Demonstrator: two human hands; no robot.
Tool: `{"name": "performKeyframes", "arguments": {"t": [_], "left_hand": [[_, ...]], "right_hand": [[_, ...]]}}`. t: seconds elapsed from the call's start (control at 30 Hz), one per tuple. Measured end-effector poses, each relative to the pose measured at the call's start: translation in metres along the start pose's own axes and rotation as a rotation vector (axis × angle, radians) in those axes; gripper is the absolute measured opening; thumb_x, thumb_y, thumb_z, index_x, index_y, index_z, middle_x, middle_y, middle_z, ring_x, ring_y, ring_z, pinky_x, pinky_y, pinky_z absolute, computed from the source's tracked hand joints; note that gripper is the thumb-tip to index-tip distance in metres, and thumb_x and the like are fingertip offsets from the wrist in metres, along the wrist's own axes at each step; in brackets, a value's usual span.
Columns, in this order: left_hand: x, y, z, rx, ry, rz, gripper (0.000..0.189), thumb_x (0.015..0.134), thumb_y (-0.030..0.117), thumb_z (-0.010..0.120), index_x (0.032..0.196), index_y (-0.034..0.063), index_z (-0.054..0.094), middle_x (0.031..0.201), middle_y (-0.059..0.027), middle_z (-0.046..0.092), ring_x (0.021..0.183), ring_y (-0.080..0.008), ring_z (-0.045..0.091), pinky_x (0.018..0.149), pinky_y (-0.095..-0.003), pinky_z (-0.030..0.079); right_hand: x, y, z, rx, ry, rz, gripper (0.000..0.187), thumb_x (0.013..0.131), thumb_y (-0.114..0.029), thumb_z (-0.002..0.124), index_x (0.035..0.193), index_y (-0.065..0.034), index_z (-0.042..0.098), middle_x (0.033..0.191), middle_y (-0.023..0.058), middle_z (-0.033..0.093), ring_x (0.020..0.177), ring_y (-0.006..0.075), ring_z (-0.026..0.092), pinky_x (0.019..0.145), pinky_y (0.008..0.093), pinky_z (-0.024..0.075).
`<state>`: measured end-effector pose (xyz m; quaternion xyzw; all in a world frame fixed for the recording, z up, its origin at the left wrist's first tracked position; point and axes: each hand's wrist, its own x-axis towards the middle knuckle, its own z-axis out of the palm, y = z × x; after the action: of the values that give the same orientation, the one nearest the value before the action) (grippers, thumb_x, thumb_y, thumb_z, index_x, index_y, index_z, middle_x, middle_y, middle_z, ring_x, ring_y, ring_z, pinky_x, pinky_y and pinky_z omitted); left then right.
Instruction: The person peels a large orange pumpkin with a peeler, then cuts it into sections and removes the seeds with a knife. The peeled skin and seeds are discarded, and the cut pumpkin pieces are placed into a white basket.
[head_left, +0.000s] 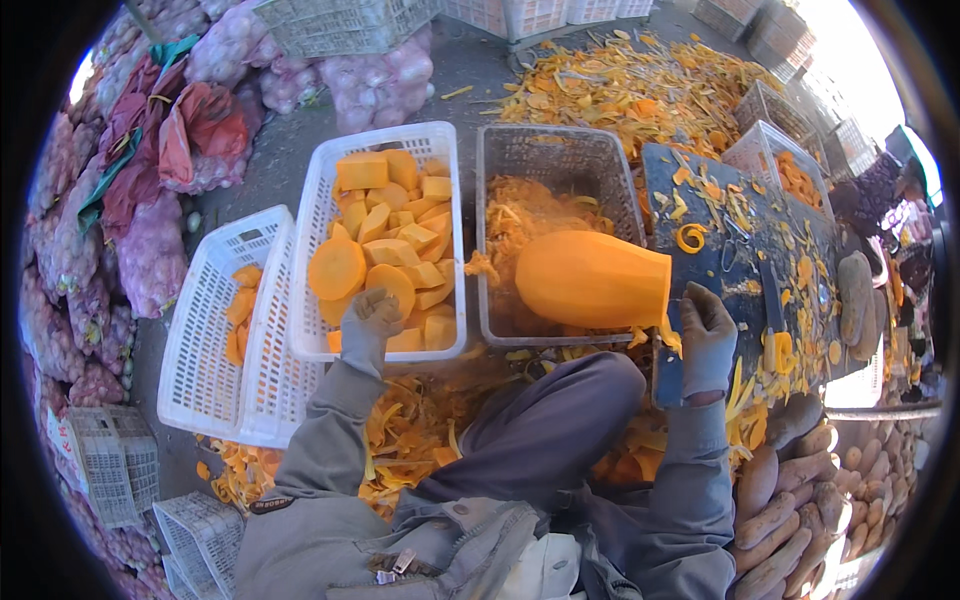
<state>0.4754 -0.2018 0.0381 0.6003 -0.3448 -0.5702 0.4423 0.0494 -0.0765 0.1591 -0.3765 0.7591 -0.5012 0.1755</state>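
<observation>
My left hand (369, 324), gloved, is over the near part of a white plastic crate (301, 300) of cut orange squash pieces (390, 251), its fingers curled by a round slice. Whether it grips anything is unclear. A large peeled squash (592, 279) lies on its side over a dark plastic crate (486, 225) of stringy squash pulp (529, 214). At the squash's cut right end is my right hand (706, 322), also gloved, fingers bent together; something thin may be between them. A strip of orange flesh (670, 337) hangs from that end.
Right of the dark crate, a dark board (739, 277) bears peelings, a knife (770, 300) and a peeler-like metal tool (727, 251). Unpeeled squashes (780, 517) lie lower right. Stacked white crates (217, 330) and net bags of onions (150, 247) stand left. Peelings (622, 90) heap beyond.
</observation>
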Motion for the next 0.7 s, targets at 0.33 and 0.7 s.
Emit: {"name": "performKeyframes", "arguments": {"t": [0.33, 0.7], "left_hand": [[-0.013, 0.019, 0.163, 0.502, -0.245, 0.245, 0.067, 0.097, 0.046, 0.069, 0.141, -0.0007, 0.050, 0.132, -0.0193, 0.062, 0.108, -0.0258, 0.064, 0.092, -0.0374, 0.053], [0.057, -0.093, 0.212, -0.200, -0.291, -0.774, 0.071, 0.100, 0.065, 0.050, 0.147, 0.0128, 0.051, 0.145, -0.0150, 0.057, 0.131, -0.0359, 0.054, 0.110, -0.0539, 0.044]], "right_hand": [[0.060, 0.095, -0.027, -0.144, -0.043, 0.216, 0.035, 0.099, -0.025, 0.067, 0.121, 0.0019, 0.070, 0.108, 0.0194, 0.075, 0.099, 0.0259, 0.072, 0.088, 0.0355, 0.0544], [0.081, 0.099, 0.010, -0.178, -0.064, 0.308, 0.038, 0.101, -0.030, 0.064, 0.122, 0.0002, 0.070, 0.111, 0.0198, 0.075, 0.105, 0.0300, 0.072, 0.091, 0.0368, 0.0534]]}}
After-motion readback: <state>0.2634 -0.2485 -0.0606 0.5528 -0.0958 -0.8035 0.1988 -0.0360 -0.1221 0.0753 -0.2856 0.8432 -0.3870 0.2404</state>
